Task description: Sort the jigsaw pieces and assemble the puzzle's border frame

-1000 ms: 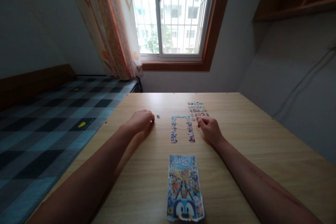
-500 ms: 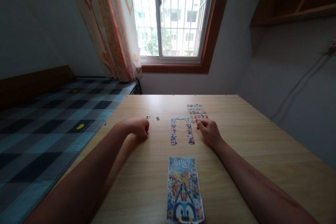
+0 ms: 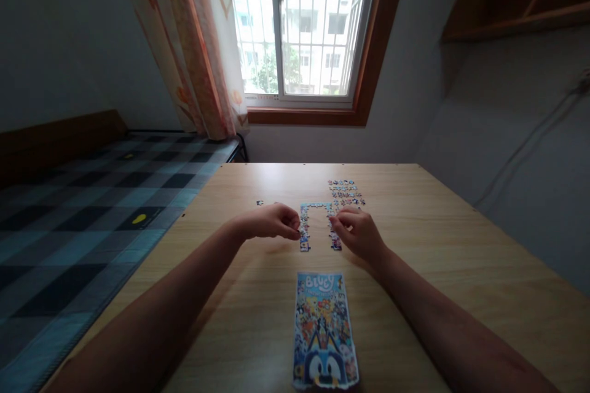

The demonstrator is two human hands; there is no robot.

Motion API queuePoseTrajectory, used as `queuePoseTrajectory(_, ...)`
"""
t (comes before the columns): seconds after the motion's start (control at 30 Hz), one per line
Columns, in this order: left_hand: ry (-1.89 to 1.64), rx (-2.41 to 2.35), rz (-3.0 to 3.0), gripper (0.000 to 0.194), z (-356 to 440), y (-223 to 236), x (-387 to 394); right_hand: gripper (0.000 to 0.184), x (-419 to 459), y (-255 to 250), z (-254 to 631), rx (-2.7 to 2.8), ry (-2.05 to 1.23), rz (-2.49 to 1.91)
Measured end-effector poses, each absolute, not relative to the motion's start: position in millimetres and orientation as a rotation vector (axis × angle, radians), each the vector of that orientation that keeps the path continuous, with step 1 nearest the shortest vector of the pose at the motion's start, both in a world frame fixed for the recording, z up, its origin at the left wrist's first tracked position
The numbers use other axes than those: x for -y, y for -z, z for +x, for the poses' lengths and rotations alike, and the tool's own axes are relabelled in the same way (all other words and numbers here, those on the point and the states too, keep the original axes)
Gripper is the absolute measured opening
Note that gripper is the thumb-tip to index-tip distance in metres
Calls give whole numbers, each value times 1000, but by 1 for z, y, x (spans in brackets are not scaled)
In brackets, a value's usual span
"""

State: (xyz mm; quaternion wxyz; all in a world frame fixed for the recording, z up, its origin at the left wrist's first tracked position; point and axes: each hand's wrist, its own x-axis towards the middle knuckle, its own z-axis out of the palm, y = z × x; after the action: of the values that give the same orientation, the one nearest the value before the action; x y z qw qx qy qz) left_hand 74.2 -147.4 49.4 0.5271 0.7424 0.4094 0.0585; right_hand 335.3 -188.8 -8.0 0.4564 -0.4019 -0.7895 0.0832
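Note:
My left hand [image 3: 276, 221] is closed in a pinch beside the left column of a partly joined jigsaw puzzle [image 3: 304, 241]. A small dark puzzle piece [image 3: 298, 232] shows at its fingertips. The joined pieces form a narrow frame, open on the near side. At the right column, my right hand [image 3: 358, 232] has its thumb and forefinger pressed together, touching or just over the edge; whatever they hold is too small to make out. Nearer me lies a picture sheet [image 3: 325, 325] headed "Bluey", with many cartoon figures.
Loose puzzle pieces [image 3: 345, 190] lie in rows behind my right hand. Another loose piece [image 3: 260, 202] sits to the left. The wooden table [image 3: 405, 331] stands between a bed with a checked cover [image 3: 115, 196] and the right wall, with a window [image 3: 308, 31] beyond.
My left hand has moved right, from the loose pieces to the puzzle's left column. My right hand has shifted slightly left and nearer, onto the right column.

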Motion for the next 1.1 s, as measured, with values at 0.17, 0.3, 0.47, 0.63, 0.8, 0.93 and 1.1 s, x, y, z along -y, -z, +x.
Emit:
queuePoseTrajectory(0.17, -299, -936, 1532, 35, 95, -37, 158, 15, 203, 0, 322, 1999, -113, -783)
queuePoseTrajectory(0.3, -377, -936, 1356, 35, 98, -34, 160, 7, 207, -2, 318, 1990, -29, -675)
queuePoseTrajectory(0.47, -414, -924, 1196, 32, 99, -34, 163, 13, 209, -3, 317, 2020, 34, -627)
queuePoseTrajectory(0.63, -358, -894, 1179, 30, 101, -31, 164, 12, 209, -5, 319, 2058, 74, -639)
queuePoseTrajectory(0.8, -327, -902, 1206, 29, 99, -29, 162, 11, 206, -1, 322, 2078, 40, -668)
queuePoseTrajectory(0.93, -302, -905, 1225, 31, 96, -30, 161, 10, 205, 0, 321, 2080, -6, -656)
queuePoseTrajectory(1.1, -252, -930, 1268, 34, 94, -30, 159, 11, 206, 0, 321, 2119, -61, -661)
